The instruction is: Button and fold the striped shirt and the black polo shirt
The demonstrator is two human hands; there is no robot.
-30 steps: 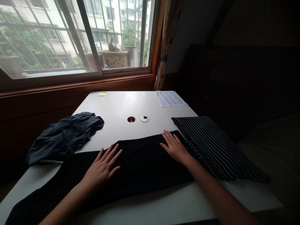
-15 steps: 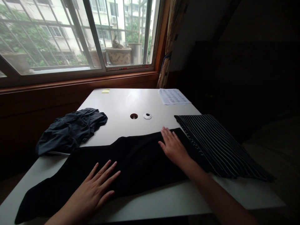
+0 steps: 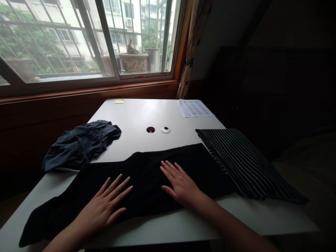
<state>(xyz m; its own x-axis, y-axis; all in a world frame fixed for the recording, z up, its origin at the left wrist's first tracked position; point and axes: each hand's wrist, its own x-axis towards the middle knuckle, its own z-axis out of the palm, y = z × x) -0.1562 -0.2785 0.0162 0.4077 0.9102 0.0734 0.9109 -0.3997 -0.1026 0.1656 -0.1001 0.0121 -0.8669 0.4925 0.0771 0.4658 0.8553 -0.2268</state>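
Note:
A long black garment [image 3: 147,171], perhaps folded trousers, lies spread across the front of the white table [image 3: 131,115]. My left hand [image 3: 107,203] rests flat on its left half, fingers spread. On the right half, my right hand [image 3: 178,183] also lies flat with the fingers stretched out and the thumb apart. Neither hand grips the cloth. The garment's right end meets a black striped piece of clothing [image 3: 244,161].
A crumpled dark grey garment [image 3: 81,145] lies at the table's left edge. Farther back are a round hole [image 3: 150,130], a white round cap [image 3: 165,130], printed sheets [image 3: 195,108] and a yellow sticky note [image 3: 119,101]. A barred window [image 3: 86,42] stands behind.
My right hand has slid left and nearer to me over the black garment, away from its upper right part. My left hand has barely moved.

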